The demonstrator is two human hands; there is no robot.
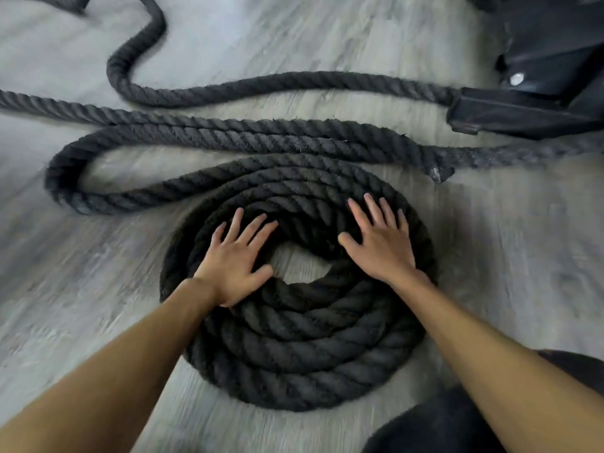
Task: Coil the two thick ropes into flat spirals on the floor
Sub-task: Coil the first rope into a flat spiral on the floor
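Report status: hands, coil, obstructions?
Left hand and right hand open, flat on the coil. Spiral partly wound, gap at centre; loose rope trails beyond. Black equipment base upper right, apart from coil.

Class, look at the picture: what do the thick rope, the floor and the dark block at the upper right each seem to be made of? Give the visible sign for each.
Rope: twisted fibre strands, black and matt, with fuzzy edges; natural or synthetic cannot be told.
Floor: pale grey planks with a wood-grain pattern and soft sheen, probably laminate or vinyl.
Dark block: black, smooth, hard-edged, with a shiny bolt head above it; likely painted metal.
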